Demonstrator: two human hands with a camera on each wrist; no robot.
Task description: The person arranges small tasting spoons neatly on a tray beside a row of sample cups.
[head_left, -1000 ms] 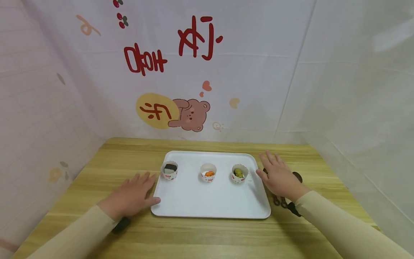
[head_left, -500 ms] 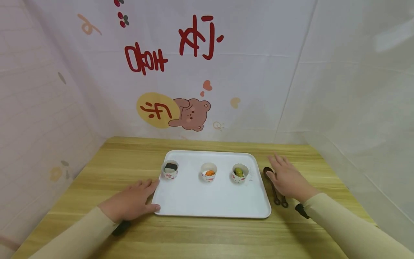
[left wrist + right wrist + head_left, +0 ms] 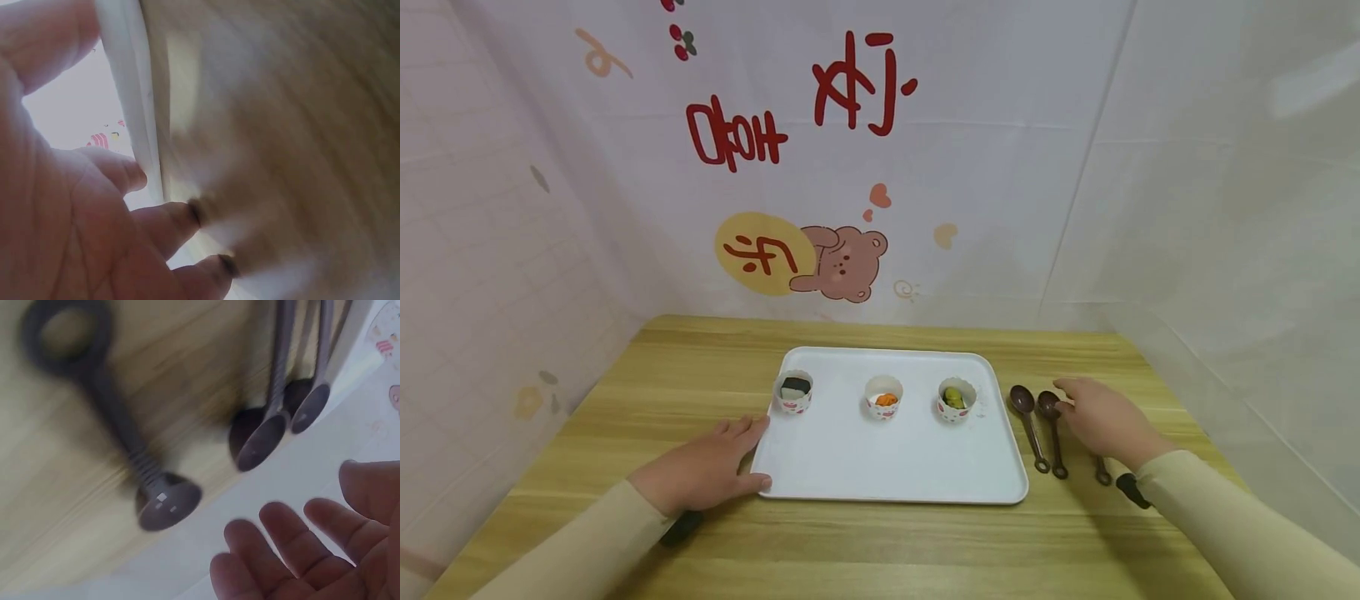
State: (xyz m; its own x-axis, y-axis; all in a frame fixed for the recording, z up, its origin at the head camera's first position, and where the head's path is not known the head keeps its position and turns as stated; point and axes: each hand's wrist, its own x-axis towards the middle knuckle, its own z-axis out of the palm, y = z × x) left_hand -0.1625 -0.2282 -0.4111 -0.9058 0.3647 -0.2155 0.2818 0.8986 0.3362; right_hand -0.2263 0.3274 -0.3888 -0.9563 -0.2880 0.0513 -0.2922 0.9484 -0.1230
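Observation:
My left hand (image 3: 700, 468) rests at the left edge of a white tray (image 3: 887, 471), thumb over the rim. In the left wrist view its fingertips lie along the tray's side, by the wooden table. On the right, my right hand (image 3: 1108, 423) hangs over three brown measuring spoons, holding nothing, fingers loosely bent. One spoon (image 3: 1028, 423) lies beside the tray and a second spoon (image 3: 1056, 433) lies next to it. The third spoon (image 3: 169, 503), seen whole in the right wrist view, is mostly hidden under the hand in the head view.
Three paper cups stand along the tray's back half: a cup with black and white pieces (image 3: 793, 393), one with orange pieces (image 3: 883, 398), and one with green pieces (image 3: 956, 401). Printed white cloth (image 3: 1000, 167) encloses the wooden table (image 3: 865, 542) at the back and sides.
My right hand has moved right from the tray's edge, across the spoons, uncovering two of them. My left hand has settled slightly lower against the tray's left edge.

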